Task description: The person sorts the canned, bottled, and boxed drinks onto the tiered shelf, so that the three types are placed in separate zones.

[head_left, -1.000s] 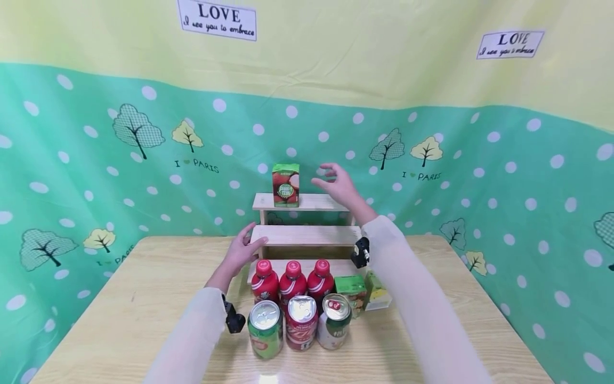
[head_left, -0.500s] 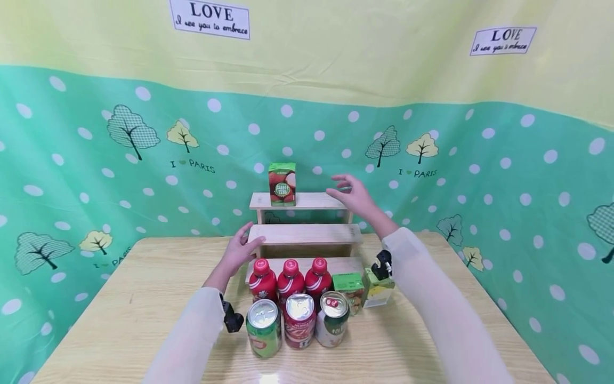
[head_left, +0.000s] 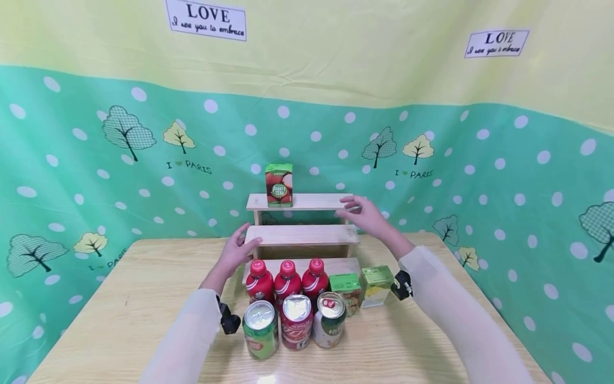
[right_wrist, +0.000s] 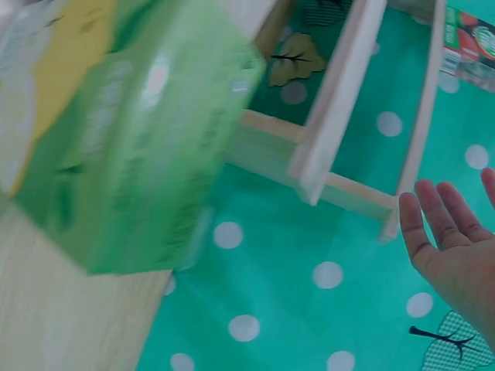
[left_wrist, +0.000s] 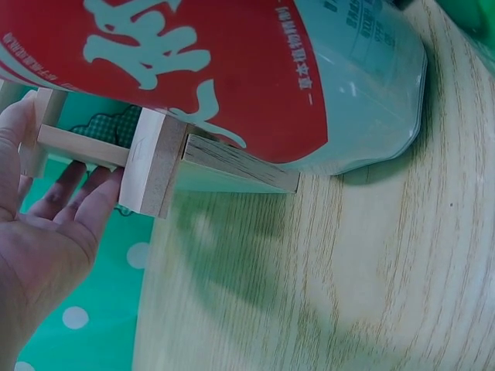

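A three-tier wooden shelf (head_left: 301,234) stands at the back of the table. My left hand (head_left: 233,254) grips its left end at the middle tier; in the left wrist view the thumb and fingers (left_wrist: 94,202) lie around the wooden frame. A lychee juice carton (head_left: 279,186) stands upright on the left part of the top tier. My right hand (head_left: 365,216) is beside the shelf's right end, fingers loosely bent, holding nothing. In the right wrist view its fingers (right_wrist: 445,212) appear near the top tier's end; whether they touch the wood I cannot tell.
Several red-capped bottles (head_left: 287,282) stand before the shelf, with a green can (head_left: 260,330), a red can (head_left: 296,325) and a white-and-green can (head_left: 329,322) in front. To their right stand a green-topped carton (head_left: 346,290) and a yellow-green carton (head_left: 376,288). A patterned cloth hangs behind.
My right hand has moved away from the lychee juice carton, rightward and down toward the shelf's right end. The left hand stays on the shelf, and the carton stays in place.
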`<act>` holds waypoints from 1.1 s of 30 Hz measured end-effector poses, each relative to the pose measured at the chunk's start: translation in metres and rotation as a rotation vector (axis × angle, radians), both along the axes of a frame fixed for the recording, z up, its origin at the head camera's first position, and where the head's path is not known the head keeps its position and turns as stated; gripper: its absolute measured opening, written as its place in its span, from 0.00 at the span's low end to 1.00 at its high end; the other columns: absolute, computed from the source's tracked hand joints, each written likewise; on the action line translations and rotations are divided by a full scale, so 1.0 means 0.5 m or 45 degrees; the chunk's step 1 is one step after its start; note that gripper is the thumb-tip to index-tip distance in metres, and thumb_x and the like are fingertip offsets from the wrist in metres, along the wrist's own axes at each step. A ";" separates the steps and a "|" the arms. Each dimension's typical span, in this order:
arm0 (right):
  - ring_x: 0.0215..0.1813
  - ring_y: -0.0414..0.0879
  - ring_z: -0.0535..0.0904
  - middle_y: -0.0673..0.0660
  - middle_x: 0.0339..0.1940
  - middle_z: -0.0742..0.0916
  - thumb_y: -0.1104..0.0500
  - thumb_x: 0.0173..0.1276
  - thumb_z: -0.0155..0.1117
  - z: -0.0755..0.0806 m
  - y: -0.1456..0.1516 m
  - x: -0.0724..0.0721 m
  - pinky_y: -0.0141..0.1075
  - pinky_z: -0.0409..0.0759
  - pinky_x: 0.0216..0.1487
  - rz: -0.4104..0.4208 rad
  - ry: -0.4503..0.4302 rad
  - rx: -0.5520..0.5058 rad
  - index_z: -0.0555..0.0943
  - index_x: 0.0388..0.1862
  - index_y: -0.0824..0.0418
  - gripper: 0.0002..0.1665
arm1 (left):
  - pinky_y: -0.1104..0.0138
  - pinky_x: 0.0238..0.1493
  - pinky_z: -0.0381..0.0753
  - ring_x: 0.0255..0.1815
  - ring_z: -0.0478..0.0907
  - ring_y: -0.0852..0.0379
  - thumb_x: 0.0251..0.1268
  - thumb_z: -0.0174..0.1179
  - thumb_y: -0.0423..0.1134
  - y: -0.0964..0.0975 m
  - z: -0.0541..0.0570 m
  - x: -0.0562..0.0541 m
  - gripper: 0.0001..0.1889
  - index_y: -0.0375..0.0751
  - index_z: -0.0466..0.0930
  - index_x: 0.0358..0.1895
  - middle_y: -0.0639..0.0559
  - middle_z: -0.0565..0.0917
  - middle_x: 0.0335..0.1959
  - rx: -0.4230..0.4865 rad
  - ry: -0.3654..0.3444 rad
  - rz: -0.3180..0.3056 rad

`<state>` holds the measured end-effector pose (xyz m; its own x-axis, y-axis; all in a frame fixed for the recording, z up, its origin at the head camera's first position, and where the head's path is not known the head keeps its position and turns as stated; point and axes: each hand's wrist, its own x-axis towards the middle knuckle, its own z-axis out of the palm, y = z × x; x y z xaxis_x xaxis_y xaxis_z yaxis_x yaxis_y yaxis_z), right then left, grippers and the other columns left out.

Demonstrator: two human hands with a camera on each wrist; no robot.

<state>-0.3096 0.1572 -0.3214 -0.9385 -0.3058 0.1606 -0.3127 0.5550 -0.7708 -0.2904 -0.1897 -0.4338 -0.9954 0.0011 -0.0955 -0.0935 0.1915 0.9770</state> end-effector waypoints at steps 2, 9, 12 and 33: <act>0.58 0.57 0.75 0.64 0.59 0.77 0.45 0.65 0.60 -0.011 0.009 0.004 0.48 0.76 0.60 0.028 0.007 0.018 0.70 0.63 0.63 0.33 | 0.45 0.60 0.72 0.70 0.59 0.34 0.63 0.59 0.51 -0.001 0.000 -0.001 0.42 0.55 0.44 0.75 0.32 0.54 0.72 0.000 0.002 -0.001; 0.55 0.55 0.77 0.61 0.55 0.81 0.45 0.65 0.60 -0.041 0.034 0.036 0.46 0.78 0.58 0.072 -0.019 0.044 0.73 0.59 0.61 0.29 | 0.45 0.60 0.72 0.70 0.58 0.34 0.63 0.59 0.51 -0.002 -0.004 -0.003 0.42 0.55 0.45 0.75 0.32 0.54 0.72 0.014 0.003 -0.001; 0.55 0.56 0.77 0.62 0.54 0.81 0.46 0.67 0.59 -0.054 0.046 0.050 0.46 0.79 0.56 0.084 -0.040 0.069 0.73 0.59 0.61 0.28 | 0.45 0.60 0.72 0.70 0.58 0.34 0.63 0.59 0.51 -0.002 -0.006 -0.002 0.42 0.55 0.45 0.75 0.32 0.54 0.72 0.011 0.004 -0.004; 0.53 0.55 0.78 0.62 0.50 0.83 0.49 0.66 0.61 -0.082 0.130 0.111 0.45 0.80 0.53 0.198 0.006 0.265 0.74 0.57 0.66 0.28 | 0.46 0.60 0.72 0.70 0.59 0.34 0.62 0.59 0.52 -0.002 -0.008 -0.004 0.42 0.55 0.44 0.75 0.32 0.56 0.72 0.012 0.011 0.003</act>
<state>-0.2543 0.2221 -0.3626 -0.8769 -0.4733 0.0832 -0.4100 0.6465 -0.6434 -0.2925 -0.1906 -0.4378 -0.9962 -0.0003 -0.0865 -0.0852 0.1818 0.9796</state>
